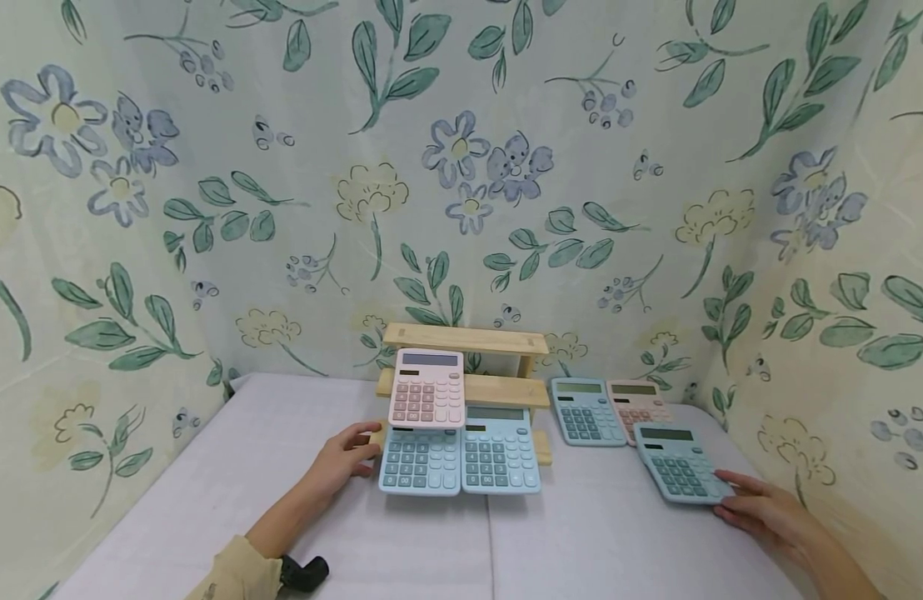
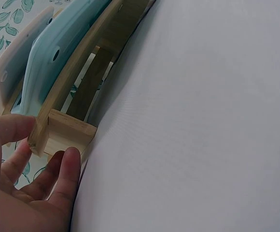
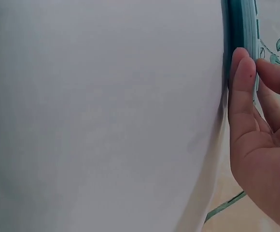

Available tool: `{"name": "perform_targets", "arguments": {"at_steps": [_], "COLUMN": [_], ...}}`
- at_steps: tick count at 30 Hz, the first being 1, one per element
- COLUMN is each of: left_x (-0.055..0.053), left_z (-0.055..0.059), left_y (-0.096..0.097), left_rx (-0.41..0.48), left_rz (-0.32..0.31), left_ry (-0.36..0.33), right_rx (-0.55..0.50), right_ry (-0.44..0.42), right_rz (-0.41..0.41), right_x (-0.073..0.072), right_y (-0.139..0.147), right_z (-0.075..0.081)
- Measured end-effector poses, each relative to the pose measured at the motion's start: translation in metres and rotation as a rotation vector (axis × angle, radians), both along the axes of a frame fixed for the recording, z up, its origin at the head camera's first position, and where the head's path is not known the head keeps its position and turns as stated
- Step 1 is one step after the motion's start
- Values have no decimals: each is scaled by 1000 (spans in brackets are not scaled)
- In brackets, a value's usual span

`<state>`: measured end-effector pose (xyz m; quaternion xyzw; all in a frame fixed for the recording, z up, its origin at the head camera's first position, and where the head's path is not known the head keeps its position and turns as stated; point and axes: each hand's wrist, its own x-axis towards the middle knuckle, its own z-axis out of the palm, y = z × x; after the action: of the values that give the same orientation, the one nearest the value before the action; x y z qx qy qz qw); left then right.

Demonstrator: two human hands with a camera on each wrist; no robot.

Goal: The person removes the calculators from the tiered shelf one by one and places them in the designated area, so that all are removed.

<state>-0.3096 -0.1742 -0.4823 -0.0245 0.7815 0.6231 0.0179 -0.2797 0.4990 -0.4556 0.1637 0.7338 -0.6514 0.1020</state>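
Note:
My left hand (image 1: 340,463) holds the lower left end of a stepped wooden rack (image 1: 466,337), thumb and fingers on either side of the wood in the left wrist view. On the rack, a pink calculator (image 1: 428,389) leans above two light blue calculators, the left one (image 1: 420,468) and the right one (image 1: 501,457). Off to the right, my right hand (image 1: 769,510) pinches the right edge of another blue calculator (image 1: 681,468) low over or on the table. The right wrist view shows that calculator (image 3: 241,29) edge-on, its underside partly hidden by my fingers.
Behind the held calculator, a blue calculator (image 1: 587,414) and a pink calculator (image 1: 636,402) lie side by side, the pink one partly covered. White cloth covers the table (image 1: 581,533). A floral curtain (image 1: 461,275) encloses the back and sides.

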Motion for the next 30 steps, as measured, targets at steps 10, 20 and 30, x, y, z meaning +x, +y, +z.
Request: {"name": "perform_targets", "arguments": {"at_steps": [10, 20, 30], "left_x": [1, 1, 1], "left_z": [2, 1, 0], "left_y": [0, 0, 0], "left_rx": [-7, -4, 6], "left_rz": [-1, -2, -2], "left_ry": [-7, -8, -5], "right_rx": [160, 217, 273], "right_ry": [18, -3, -23], "right_rz": [18, 13, 10], "right_x": [-4, -3, 0], "right_y": [-3, -5, -8], "right_z": [-3, -2, 4]}}
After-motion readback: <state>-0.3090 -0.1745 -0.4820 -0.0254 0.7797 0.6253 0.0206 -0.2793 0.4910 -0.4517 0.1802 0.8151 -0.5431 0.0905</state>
